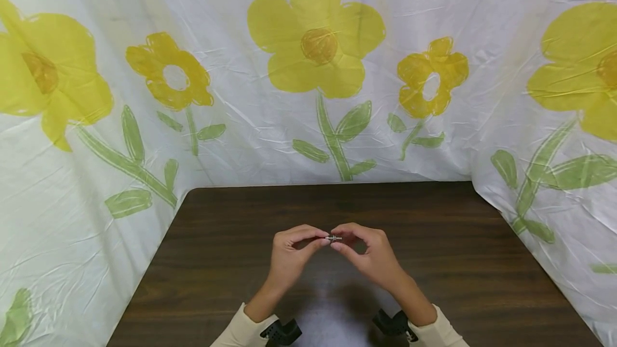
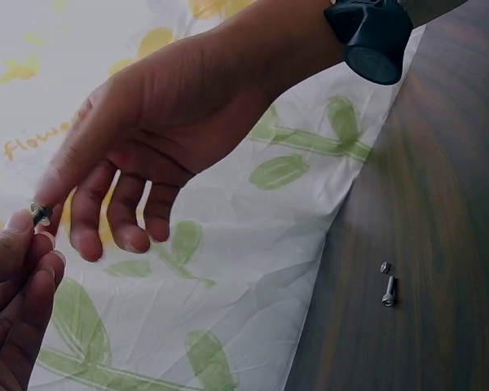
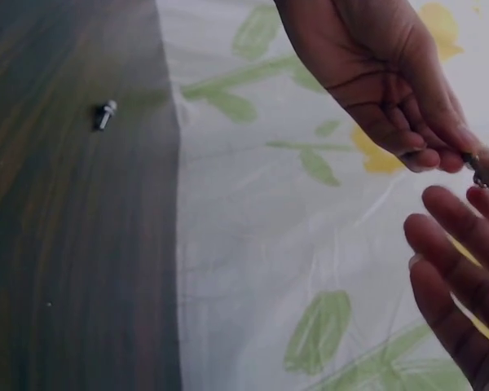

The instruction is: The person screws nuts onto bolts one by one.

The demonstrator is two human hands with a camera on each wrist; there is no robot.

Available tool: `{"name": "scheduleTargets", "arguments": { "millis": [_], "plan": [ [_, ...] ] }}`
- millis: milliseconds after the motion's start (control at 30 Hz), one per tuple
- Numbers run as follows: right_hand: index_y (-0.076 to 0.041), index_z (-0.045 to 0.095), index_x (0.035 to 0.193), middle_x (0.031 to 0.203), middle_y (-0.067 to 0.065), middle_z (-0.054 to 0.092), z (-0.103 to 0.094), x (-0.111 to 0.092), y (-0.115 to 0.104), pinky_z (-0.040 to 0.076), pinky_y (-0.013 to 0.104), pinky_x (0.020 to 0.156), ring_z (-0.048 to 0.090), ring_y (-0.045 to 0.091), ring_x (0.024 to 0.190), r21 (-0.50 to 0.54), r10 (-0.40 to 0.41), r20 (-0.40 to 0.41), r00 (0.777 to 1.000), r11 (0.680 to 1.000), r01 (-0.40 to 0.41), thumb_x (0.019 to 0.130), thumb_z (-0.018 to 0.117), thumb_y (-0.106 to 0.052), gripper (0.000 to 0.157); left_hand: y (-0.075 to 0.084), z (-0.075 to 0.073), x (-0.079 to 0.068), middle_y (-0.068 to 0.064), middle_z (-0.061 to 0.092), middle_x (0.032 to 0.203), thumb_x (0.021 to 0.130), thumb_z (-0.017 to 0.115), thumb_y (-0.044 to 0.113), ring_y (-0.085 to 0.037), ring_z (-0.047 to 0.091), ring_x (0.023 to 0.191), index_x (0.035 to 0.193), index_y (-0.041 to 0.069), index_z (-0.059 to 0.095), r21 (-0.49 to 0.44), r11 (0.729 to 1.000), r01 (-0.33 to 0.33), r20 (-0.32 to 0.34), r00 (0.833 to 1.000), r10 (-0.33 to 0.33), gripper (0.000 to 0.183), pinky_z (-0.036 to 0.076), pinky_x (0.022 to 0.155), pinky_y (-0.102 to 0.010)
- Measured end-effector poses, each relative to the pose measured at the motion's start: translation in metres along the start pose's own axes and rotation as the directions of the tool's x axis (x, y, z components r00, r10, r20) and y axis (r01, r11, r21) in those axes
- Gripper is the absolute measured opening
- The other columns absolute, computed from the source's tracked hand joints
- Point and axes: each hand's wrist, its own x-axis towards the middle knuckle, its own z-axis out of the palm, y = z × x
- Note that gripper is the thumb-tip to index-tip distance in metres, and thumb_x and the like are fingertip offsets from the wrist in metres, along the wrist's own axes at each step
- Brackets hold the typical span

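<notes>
A small metal fastener (image 1: 336, 238) sits between my fingertips, held up above the worktop (image 1: 217, 261). My left hand (image 1: 290, 253) pinches one end with thumb and forefinger. My right hand (image 1: 375, 255) curls thumb and forefinger about the other end; I can't tell how firmly they press. I expect it to be light and rigid, hard to damage but smooth enough to slip or roll from my fingertips. A firm pinch on the thicker part should steady it best, leaving the thin tip clear for turning. A loose bolt (image 2: 389, 292) and a nut (image 2: 385, 267) lie near each other on the worktop, probably just as fiddly to pick up.
</notes>
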Motion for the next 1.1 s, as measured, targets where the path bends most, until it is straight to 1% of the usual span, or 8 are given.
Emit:
{"name": "scheduleTargets", "arguments": {
  "millis": [100,200,433,633,700,800,867,1100],
  "plan": [
    [-0.009,0.072,0.11,0.092,0.002,0.075,-0.0003,0.0,0.0007,0.058,0.027,0.065,0.069,0.01,0.073,0.001,-0.042,-0.011,0.999,0.999,0.042,0.084,0.08,0.005,0.031,-0.001,0.0,-0.0007,-0.018,0.074,0.087,0.083,0.076,-0.01,-0.023,0.071,0.08,0.094,-0.003,0.077,-0.009,1.0,-0.004,0.003,1.0,0.004,0.013,0.06,0.072,-0.029],
    [-0.009,0.073,0.106,0.092,0.005,0.076,-0.0001,0.0001,0.0014,0.058,0.026,0.066,0.07,0.012,0.074,0.011,-0.059,-0.011,0.998,0.998,0.059,0.085,0.078,0.005,0.027,-0.002,-0.0002,-0.0016,-0.017,0.074,0.088,0.084,0.076,-0.009,-0.025,0.071,0.08,0.095,-0.002,0.077,-0.016,1.0,-0.013,0.013,1.0,0.013,0.012,0.06,0.072,-0.03],
    [-0.014,0.075,0.098,0.088,-0.001,0.075,0.0003,-0.0009,0.0021,0.058,0.027,0.065,0.07,0.012,0.075,0.006,0.002,0.018,1.0,1.0,-0.002,0.094,0.071,-0.004,0.012,-0.0033,0.0005,-0.0021,-0.017,0.074,0.088,0.083,0.075,-0.012,-0.022,0.071,0.08,0.095,-0.003,0.077,-0.01,1.0,-0.021,0.028,0.999,0.022,0.015,0.061,0.069,-0.034],
    [-0.017,0.073,0.084,0.078,-0.005,0.072,0.0009,-0.0007,0.0024,0.058,0.029,0.065,0.07,0.016,0.069,0.0,0.016,0.021,1.0,1.0,-0.016,0.098,0.063,0.003,0.026,-0.0018,0.002,-0.0021,-0.017,0.074,0.088,0.084,0.076,-0.01,-0.021,0.071,0.08,0.094,-0.002,0.077,-0.004,1.0,-0.003,0.029,1.0,0.003,0.013,0.06,0.07,-0.031],
    [-0.016,0.074,0.087,0.078,-0.003,0.072,0.0,-0.0006,0.0026,0.058,0.029,0.067,0.071,0.016,0.07,0.004,0.025,0.029,0.999,1.0,-0.025,0.099,0.061,0.003,0.026,-0.0015,0.0021,-0.0021,-0.017,0.074,0.088,0.084,0.076,-0.009,-0.022,0.072,0.08,0.094,-0.001,0.077,-0.008,1.0,0.0,0.027,1.0,0.0,0.013,0.06,0.071,-0.03],
    [-0.012,0.075,0.1,0.086,-0.001,0.075,-0.0024,-0.0004,0.0028,0.058,0.027,0.067,0.071,0.015,0.073,-0.004,0.022,0.027,0.999,1.0,-0.022,0.095,0.067,0.002,0.017,-0.0018,0.0013,-0.0021,-0.016,0.074,0.088,0.085,0.076,-0.007,-0.025,0.071,0.08,0.095,-0.002,0.078,-0.014,1.0,0.0,0.02,1.0,0.001,0.011,0.061,0.071,-0.032],
    [-0.01,0.074,0.11,0.092,0.002,0.076,-0.004,0.0002,0.0031,0.058,0.025,0.068,0.072,0.016,0.075,-0.002,-0.004,0.02,1.0,1.0,0.004,0.09,0.073,0.002,0.023,-0.0021,0.0006,-0.0021,-0.015,0.074,0.088,0.085,0.076,-0.006,-0.028,0.071,0.08,0.095,-0.001,0.078,-0.021,1.0,0.0,0.014,1.0,0.001,0.01,0.061,0.072,-0.033],
    [-0.004,0.074,0.106,0.094,0.009,0.076,-0.0048,0.0009,0.0044,0.058,0.022,0.069,0.073,0.017,0.077,0.006,-0.11,-0.019,0.994,0.994,0.11,0.078,0.082,0.01,0.033,-0.003,-0.0002,-0.0019,-0.014,0.075,0.089,0.086,0.076,-0.005,-0.029,0.071,0.081,0.095,-0.001,0.078,-0.029,1.0,0.003,0.017,1.0,-0.002,0.01,0.061,0.073,-0.033]
  ]
}}
